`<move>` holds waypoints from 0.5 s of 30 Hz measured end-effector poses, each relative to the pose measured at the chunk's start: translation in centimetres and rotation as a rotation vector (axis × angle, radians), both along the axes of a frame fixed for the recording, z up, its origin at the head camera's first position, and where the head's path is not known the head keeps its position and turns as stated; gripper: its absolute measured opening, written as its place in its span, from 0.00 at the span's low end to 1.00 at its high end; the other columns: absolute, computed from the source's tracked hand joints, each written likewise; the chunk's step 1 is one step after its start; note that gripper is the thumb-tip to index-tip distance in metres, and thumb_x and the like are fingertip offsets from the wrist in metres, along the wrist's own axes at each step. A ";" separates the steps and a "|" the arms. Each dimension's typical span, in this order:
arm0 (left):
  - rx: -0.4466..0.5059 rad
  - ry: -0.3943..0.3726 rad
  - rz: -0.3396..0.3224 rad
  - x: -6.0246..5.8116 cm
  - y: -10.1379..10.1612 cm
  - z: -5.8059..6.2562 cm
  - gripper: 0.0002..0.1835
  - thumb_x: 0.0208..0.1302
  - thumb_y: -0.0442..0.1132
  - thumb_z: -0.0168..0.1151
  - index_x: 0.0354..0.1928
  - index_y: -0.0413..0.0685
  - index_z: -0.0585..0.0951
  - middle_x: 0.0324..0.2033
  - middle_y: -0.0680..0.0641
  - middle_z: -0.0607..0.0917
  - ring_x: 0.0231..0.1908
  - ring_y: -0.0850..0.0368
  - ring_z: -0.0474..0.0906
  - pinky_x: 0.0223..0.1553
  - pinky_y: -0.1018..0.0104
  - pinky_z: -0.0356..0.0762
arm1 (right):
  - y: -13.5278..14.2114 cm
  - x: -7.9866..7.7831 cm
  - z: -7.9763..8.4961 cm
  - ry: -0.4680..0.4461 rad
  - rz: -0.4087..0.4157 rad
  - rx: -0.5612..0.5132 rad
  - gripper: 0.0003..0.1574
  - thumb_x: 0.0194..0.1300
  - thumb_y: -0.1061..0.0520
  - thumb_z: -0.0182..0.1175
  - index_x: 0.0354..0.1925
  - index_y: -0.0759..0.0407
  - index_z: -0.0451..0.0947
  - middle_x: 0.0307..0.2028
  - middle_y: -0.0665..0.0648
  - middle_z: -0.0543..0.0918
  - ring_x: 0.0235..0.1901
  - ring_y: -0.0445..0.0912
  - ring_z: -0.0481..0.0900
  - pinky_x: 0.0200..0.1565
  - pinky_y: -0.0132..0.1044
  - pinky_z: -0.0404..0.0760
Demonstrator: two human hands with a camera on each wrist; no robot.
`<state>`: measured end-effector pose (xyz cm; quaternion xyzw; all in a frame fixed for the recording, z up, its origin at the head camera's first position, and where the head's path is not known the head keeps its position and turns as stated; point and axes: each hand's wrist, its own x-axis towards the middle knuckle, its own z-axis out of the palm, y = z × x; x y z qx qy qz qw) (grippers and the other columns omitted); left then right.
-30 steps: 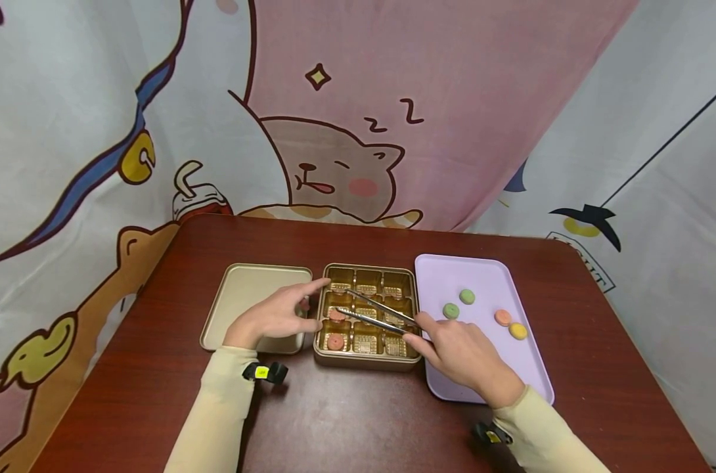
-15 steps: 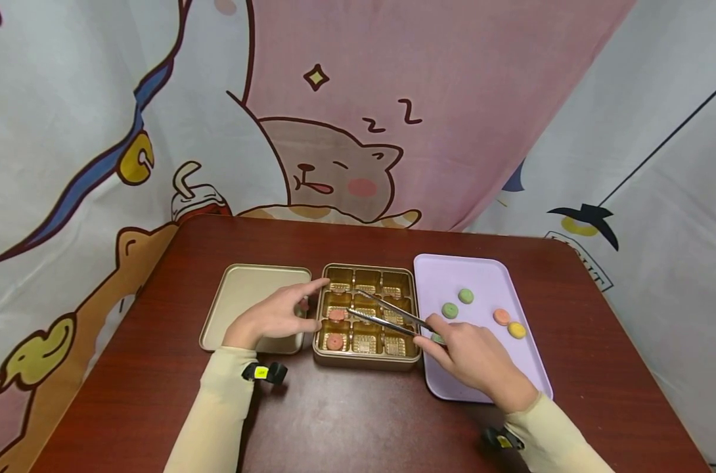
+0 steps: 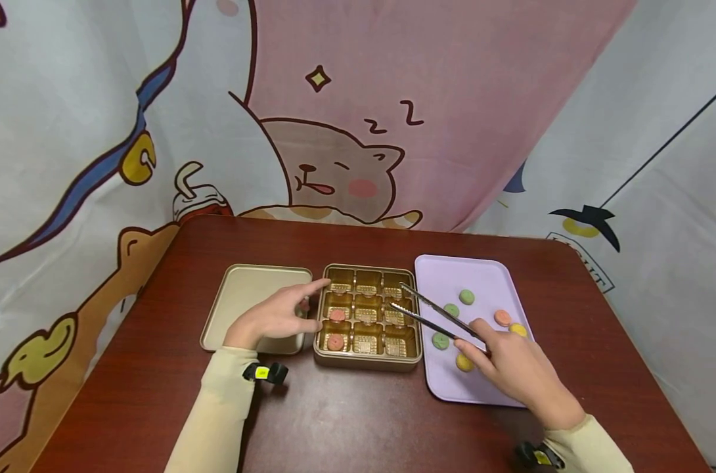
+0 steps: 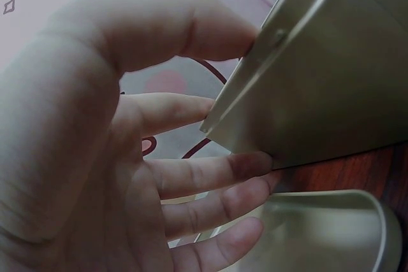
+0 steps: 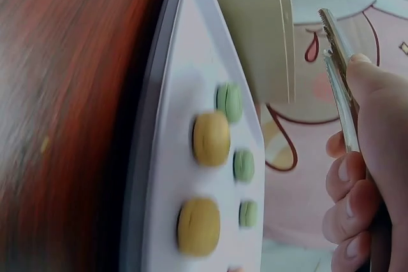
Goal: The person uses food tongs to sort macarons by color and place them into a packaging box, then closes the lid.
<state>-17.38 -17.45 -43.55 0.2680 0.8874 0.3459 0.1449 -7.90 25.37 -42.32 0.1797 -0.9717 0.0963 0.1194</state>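
Note:
My right hand [image 3: 514,361] grips metal tongs [image 3: 424,321]; their tips stand apart over the tin's right column with nothing between them. My left hand [image 3: 280,311] rests at the left side of the gold tin [image 3: 366,361], fingers mostly straight. In the left wrist view, the thumb and fingertips meet the tin's rim and wall [image 4: 338,87]. One pink macaron [image 3: 335,341] lies in the tin's front left compartment, another pink macaron [image 3: 337,316] in the middle left one. Under and beside the tongs, a lilac tray [image 3: 452,387] carries green macarons [image 3: 467,297] and yellow macarons [image 3: 464,362].
A flat gold lid [image 3: 248,282] lies left of the tin, partly behind the left hand. An orange-pink macaron [image 3: 502,318] sits toward the tray's right edge. The brown table [image 3: 334,420] ends at a printed cloth [image 3: 482,98].
My right hand and the tongs have moved right, from the tin's left column to its right edge, uncovering a green and a yellow macaron. The left hand has stayed put.

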 end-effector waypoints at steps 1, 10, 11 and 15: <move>0.000 0.004 -0.001 0.0 0.0 0.0 0.49 0.62 0.43 0.72 0.83 0.52 0.59 0.67 0.42 0.78 0.51 0.49 0.80 0.57 0.46 0.78 | 0.4 0.2 0.1 -0.013 -0.025 -0.001 0.19 0.71 0.39 0.67 0.35 0.48 0.72 0.13 0.37 0.62 0.15 0.39 0.63 0.17 0.39 0.63; -0.002 -0.001 -0.001 0.1 0.1 0.0 0.49 0.63 0.43 0.72 0.83 0.52 0.59 0.66 0.42 0.78 0.51 0.49 0.80 0.57 0.46 0.78 | 3.9 1.4 0.1 -0.106 -0.162 0.001 0.29 0.71 0.39 0.67 0.60 0.56 0.80 0.14 0.47 0.65 0.17 0.44 0.64 0.19 0.40 0.65; -0.002 -0.003 -0.001 0.1 0.1 0.0 0.49 0.63 0.43 0.72 0.83 0.52 0.59 0.66 0.43 0.78 0.51 0.49 0.80 0.57 0.45 0.78 | 4.3 1.5 0.1 -0.113 -0.172 0.001 0.31 0.71 0.39 0.67 0.63 0.55 0.79 0.14 0.48 0.65 0.17 0.44 0.64 0.19 0.40 0.65; -0.001 -0.004 0.002 0.1 0.1 0.1 0.49 0.63 0.43 0.72 0.83 0.52 0.59 0.65 0.43 0.79 0.51 0.49 0.79 0.57 0.45 0.77 | 5.8 2.0 0.1 -0.155 -0.217 -0.001 0.27 0.73 0.38 0.65 0.59 0.52 0.78 0.14 0.50 0.70 0.18 0.45 0.68 0.19 0.43 0.66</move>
